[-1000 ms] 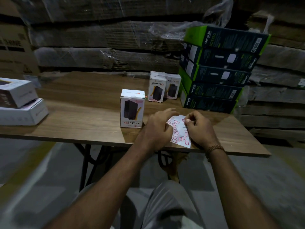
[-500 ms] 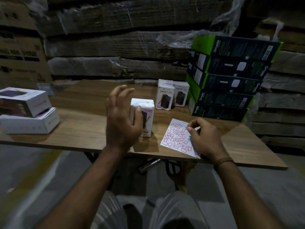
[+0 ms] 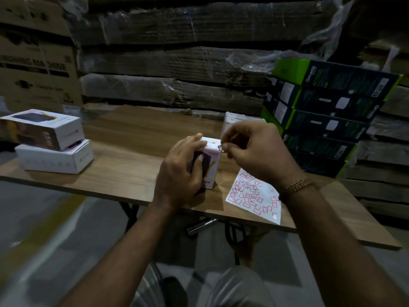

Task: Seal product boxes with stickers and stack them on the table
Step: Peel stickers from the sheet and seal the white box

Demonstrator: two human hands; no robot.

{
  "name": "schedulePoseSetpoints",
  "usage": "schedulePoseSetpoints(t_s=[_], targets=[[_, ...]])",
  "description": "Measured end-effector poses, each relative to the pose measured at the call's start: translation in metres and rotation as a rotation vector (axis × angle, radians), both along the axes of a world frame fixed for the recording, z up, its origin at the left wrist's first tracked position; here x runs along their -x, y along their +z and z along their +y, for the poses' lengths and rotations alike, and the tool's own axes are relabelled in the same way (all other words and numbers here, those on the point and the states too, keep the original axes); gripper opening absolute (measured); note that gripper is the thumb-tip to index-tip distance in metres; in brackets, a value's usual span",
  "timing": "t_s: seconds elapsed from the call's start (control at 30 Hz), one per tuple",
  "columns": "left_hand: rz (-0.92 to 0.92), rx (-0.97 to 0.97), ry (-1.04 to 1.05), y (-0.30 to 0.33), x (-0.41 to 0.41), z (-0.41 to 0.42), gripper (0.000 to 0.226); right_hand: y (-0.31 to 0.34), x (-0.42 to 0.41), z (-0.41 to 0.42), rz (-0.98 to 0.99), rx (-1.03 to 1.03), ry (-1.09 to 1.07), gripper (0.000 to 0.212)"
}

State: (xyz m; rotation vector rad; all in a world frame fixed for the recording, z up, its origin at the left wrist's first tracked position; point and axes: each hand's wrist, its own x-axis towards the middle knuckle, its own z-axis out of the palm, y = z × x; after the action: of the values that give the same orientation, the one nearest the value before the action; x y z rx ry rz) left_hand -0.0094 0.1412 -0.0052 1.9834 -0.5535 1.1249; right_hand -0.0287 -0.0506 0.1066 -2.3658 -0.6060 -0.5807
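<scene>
A: Where is the small white upright product box [image 3: 211,160] with the dark device printed on its face?

B: In the left hand [image 3: 179,173]; the fingers curl round its near side and its top edge, and it stands on the brown wood-grain table [image 3: 124,173] just under that hand.

A: And the right hand [image 3: 254,151]?

B: Raised just right of the box's top corner; thumb and forefinger pinch a tiny red-edged sticker [image 3: 220,147], which sits right at that corner; whether it already touches the cardboard I cannot tell.

A: What lies below the right hand?

B: A white backing sheet dotted with red-outlined stickers [image 3: 254,196], flat on the table under the right wrist, near the front edge; a beaded gold-brown bracelet [image 3: 295,188] circles that wrist.

A: Anything behind it?

B: Beyond the right hand, a leaning stack of flat green-and-black cartons [image 3: 321,120]; another small white box [image 3: 230,122] peeks out just behind the knuckles, mostly hidden.

A: And out past the left hand?

B: Well off to the left, two white lidded boxes piled one on the other [image 3: 53,145], the upper one askew; behind the table, plastic-wrapped bundles of brown flattened cardboard [image 3: 177,63].
</scene>
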Motion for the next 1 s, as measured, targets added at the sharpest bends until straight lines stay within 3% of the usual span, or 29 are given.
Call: schedulePoseSetpoints(t_s=[0.37, 1.0], targets=[[0.085, 0.091, -0.048, 0.001, 0.004, 0.000, 0.042, 0.012, -0.014, 0.039, -0.033, 0.365, 0.006, 0.010], [0.075, 0.139, -0.032, 0.003, 0.004, -0.003, 0.033, -0.002, -0.017, 0.044, -0.160, 0.375, -0.069, 0.013]])
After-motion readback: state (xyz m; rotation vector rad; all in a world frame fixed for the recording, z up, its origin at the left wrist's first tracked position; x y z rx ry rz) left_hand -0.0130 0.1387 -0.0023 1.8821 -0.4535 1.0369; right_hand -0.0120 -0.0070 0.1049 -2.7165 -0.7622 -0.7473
